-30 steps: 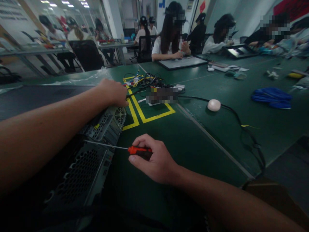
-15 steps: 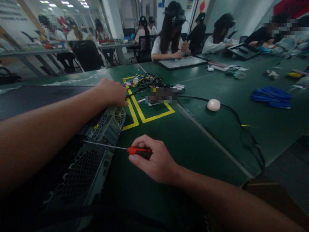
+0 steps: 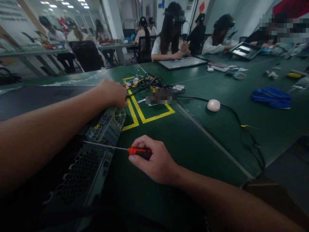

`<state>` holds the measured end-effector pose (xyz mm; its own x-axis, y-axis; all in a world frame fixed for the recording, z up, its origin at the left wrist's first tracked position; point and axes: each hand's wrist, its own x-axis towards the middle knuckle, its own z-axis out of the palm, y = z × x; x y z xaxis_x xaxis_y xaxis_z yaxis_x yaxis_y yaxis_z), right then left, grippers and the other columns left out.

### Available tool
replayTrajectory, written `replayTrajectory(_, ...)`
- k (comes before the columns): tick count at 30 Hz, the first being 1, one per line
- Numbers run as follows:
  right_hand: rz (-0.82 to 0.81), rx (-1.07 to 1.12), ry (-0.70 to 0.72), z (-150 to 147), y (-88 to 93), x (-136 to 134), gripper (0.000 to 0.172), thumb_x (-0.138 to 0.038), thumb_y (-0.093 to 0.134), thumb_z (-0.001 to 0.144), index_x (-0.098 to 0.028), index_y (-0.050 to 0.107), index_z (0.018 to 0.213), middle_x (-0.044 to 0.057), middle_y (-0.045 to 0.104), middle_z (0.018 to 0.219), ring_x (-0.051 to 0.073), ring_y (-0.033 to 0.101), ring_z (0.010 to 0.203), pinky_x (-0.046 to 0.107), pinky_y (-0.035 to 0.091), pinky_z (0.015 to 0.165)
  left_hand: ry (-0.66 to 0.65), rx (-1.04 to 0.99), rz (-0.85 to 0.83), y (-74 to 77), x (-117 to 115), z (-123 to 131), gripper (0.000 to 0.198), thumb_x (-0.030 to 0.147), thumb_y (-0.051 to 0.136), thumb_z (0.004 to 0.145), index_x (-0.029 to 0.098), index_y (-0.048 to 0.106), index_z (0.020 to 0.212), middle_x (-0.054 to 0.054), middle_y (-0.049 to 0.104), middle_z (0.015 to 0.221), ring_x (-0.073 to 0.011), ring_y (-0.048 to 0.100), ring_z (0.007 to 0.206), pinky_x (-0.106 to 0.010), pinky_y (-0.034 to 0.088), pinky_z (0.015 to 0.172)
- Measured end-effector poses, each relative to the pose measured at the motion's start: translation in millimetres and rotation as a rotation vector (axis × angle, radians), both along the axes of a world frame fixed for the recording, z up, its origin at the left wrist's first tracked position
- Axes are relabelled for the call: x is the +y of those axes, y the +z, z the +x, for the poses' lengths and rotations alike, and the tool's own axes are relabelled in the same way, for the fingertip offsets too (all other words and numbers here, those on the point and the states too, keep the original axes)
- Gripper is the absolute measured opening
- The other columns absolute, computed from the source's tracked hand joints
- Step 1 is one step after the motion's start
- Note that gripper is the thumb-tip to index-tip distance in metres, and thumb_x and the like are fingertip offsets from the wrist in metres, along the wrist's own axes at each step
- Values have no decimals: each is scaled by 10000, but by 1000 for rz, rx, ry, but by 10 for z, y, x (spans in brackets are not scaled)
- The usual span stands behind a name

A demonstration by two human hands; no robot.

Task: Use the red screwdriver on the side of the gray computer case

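Observation:
A grey computer case [image 3: 96, 154] lies on its side on the green table [image 3: 188, 141], its vented rear panel and small fan facing me. My left hand [image 3: 112, 93] rests on the case's upper far corner with the fingers curled over the edge. My right hand [image 3: 154, 159] is closed round the red and black handle of a screwdriver [image 3: 135, 150]. The thin shaft runs left and its tip touches the case's rear panel.
Yellow tape marks a rectangle [image 3: 147, 117] beyond the case, with a tangle of cables [image 3: 147, 80] on it. A round white puck [image 3: 213, 105] with a black cable and blue gloves [image 3: 271, 96] lie to the right. Several people sit working at the far side.

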<state>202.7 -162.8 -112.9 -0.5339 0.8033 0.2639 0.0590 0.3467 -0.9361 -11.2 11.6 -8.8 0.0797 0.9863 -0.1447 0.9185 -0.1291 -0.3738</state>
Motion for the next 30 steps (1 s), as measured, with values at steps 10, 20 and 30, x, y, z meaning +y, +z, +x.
replayTrajectory(10, 3, 29, 9, 5, 2, 0, 150, -300, 768, 947, -225, 663, 1024, -47, 644, 782, 133, 572, 656, 282, 453, 664, -28, 109, -11, 75, -109, 84, 709, 602, 577, 950, 112, 774, 1423, -276, 771, 1423, -461, 721, 1258, -598, 563, 1059)
replayTrajectory(20, 1, 30, 10, -3, -17, -3, 146, -297, 764, 949, -216, 671, 1027, -44, 653, 793, 130, 576, 658, 283, 458, 673, -32, 104, -16, 63, -98, 67, 707, 603, 579, 952, 95, 768, 1405, -282, 774, 1405, -441, 711, 1266, -594, 569, 1060)
replayTrajectory(30, -2, 14, 5, 0, -15, -2, 151, -308, 768, 949, -218, 677, 1029, -45, 649, 784, 129, 573, 655, 272, 453, 655, -5, 91, -11, 62, -106, 88, 672, 595, 626, 958, 118, 776, 1407, -263, 773, 1415, -445, 704, 1286, -591, 555, 1092)
